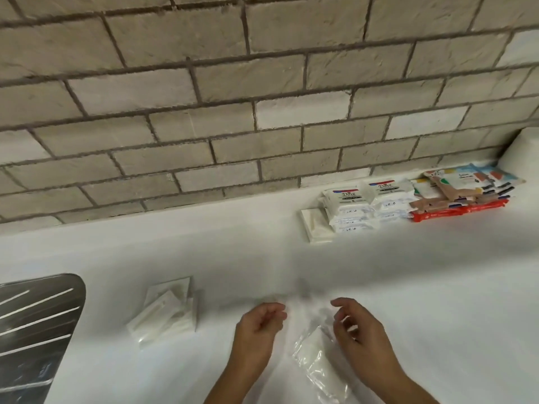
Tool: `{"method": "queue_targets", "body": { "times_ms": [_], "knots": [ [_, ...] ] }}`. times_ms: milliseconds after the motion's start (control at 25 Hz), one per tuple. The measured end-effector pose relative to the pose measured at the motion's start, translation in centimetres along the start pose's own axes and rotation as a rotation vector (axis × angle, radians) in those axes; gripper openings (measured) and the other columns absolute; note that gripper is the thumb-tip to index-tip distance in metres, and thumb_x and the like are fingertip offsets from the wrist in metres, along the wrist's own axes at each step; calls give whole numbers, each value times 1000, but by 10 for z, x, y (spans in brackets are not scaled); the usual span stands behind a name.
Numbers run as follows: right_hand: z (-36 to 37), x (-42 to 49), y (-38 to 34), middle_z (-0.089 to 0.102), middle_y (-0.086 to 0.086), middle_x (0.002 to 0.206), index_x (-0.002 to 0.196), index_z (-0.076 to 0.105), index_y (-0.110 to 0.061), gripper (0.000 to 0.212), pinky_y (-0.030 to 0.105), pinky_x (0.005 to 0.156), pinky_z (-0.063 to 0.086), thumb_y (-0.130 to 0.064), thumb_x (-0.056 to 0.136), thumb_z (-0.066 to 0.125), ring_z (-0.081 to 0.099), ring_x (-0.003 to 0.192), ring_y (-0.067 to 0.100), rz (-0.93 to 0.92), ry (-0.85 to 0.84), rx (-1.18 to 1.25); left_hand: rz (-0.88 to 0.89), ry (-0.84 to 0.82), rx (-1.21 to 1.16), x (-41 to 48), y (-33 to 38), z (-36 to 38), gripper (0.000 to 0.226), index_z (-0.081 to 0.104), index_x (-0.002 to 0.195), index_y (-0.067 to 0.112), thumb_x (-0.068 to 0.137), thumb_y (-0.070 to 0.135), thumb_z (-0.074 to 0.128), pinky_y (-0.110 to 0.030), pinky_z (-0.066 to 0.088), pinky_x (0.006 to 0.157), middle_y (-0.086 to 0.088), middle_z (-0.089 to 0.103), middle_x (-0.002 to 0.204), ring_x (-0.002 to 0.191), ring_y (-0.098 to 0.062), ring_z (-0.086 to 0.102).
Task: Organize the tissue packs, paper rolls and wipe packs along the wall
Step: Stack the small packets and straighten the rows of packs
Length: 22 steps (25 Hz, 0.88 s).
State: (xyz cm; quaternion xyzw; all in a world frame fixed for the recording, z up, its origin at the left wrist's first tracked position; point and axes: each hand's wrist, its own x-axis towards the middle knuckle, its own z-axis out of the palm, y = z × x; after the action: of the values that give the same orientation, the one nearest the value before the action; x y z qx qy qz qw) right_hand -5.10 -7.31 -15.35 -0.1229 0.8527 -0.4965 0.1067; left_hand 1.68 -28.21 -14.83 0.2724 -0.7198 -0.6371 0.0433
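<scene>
Sorting stands partly done at a white tabletop (pixel 116 258) under a pale brick wall (pixel 204 97). At far left sits a ribbed steel draining board (pixel 38 325). Just right of it, a loose heap of white plastic-wrapped tissue packs (pixel 166 310) lies near the front edge, well apart from the wall and yet to be placed. At centre the person's left hand (pixel 258 325) hovers with fingers loosely curled, holding nothing. Between the hands lies a clear-wrapped white tissue pack (pixel 316 354). The right hand (pixel 355 328) curls just beside its upper end, though blur hides whether the fingers pinch the wrapper.

Against the wall to the right runs the ordered row: a flat white square pack (pixel 316 225), stacked white Dove wipe packs (pixel 361 205), colourful patterned packs (pixel 460 185) atop long red packs (pixel 458 212), and a white paper roll (pixel 522 153) cut off by the frame's edge. On this showing well over half is done; the heap and the centre pack remain.
</scene>
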Motion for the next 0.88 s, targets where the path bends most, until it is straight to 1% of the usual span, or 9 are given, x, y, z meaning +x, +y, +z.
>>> {"method": "queue_targets", "body": {
  "times_ms": [80,200,320,480,560,640,720,800,880],
  "knots": [
    [-1,-5,-3,66,-13,87,102,63,-44,36,28,72,53,-9,93,64,63,78,12,4,-55,-78,-13,-16,48,-18,-10,-14,18,79,93,22,91,6,71,-14,50,73,3,79,86,77,-6,71],
    [-2,-10,-4,61,-18,95,106,61,-42,22,26,80,51,-25,92,65,59,90,5,28,-159,-251,6,-21,160,-40,-26,-40,26,79,86,34,90,9,73,-20,54,81,7,79,86,83,-9,73],
    [1,-18,-2,56,-22,99,103,55,-47,21,28,85,51,-33,91,64,54,96,3,30,-204,-365,29,31,260,-57,-40,-67,36,76,84,42,88,6,74,-15,54,78,9,78,83,77,-7,73],
    [13,-24,-13,57,-23,100,105,56,-48,22,30,86,52,-34,90,64,55,98,2,-6,-222,-343,40,164,358,-61,-45,-109,31,78,81,36,88,6,75,-6,50,72,16,77,80,75,0,71],
    [18,-24,-21,58,-22,100,107,59,-46,23,29,86,52,-32,89,64,56,99,2,-21,-212,-336,73,238,458,-55,-40,-132,25,75,87,35,89,9,74,-8,50,70,17,75,79,76,1,70],
    [23,-26,-27,59,-20,99,104,59,-46,23,29,87,52,-30,89,64,56,99,2,-29,-226,-295,126,353,556,-41,-32,-158,20,74,96,32,89,13,73,-20,55,75,14,75,88,80,-3,69],
    [27,-28,-32,60,-19,99,102,58,-47,24,29,87,52,-27,89,64,57,100,1,-38,-248,-270,148,456,665,-18,-26,-184,21,73,111,23,90,18,71,-34,55,82,4,75,106,92,-17,70],
    [31,-32,-37,60,-18,99,101,59,-47,24,27,87,52,-26,89,64,57,98,1,-41,-268,-246,61,406,811,3,-25,-204,40,64,130,18,91,27,69,-38,51,93,-8,69,124,110,-30,66],
    [34,-35,-40,60,-18,99,102,61,-45,21,25,86,51,-27,90,65,57,97,0,-54,-287,-235,-73,275,918,17,-33,-212,58,52,145,16,92,33,69,-40,45,105,-13,59,140,128,-34,55]
  ]
}}
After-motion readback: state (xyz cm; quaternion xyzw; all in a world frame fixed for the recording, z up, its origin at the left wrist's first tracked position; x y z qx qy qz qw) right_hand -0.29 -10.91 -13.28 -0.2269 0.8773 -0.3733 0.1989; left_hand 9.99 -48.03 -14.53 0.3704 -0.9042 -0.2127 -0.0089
